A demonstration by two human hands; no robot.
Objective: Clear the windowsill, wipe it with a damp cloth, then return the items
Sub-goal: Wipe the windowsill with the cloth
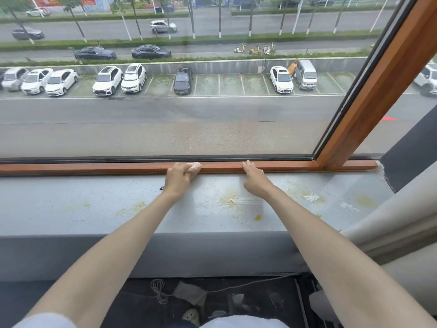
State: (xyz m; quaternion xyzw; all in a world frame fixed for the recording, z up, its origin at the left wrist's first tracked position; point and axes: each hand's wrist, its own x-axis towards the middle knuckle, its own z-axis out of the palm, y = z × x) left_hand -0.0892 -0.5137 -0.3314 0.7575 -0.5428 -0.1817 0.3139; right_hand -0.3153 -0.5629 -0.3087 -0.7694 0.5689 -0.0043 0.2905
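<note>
- The left hand (pixel 178 176) curls around a bunched pinkish cloth (pixel 194 168), pressing it against the wooden window frame (pixel 94 168) at the far edge of the windowsill (pixel 82 204).
- To its right, the right hand (pixel 254 179) lies with fingers straight, fingertips touching the same frame.
- Yellowish stains (pixel 236 202) mark the sill near the right wrist.

No legible text was found. Lettering on the red banner (pixel 88 0) across the road was too blurred to be read.
</note>
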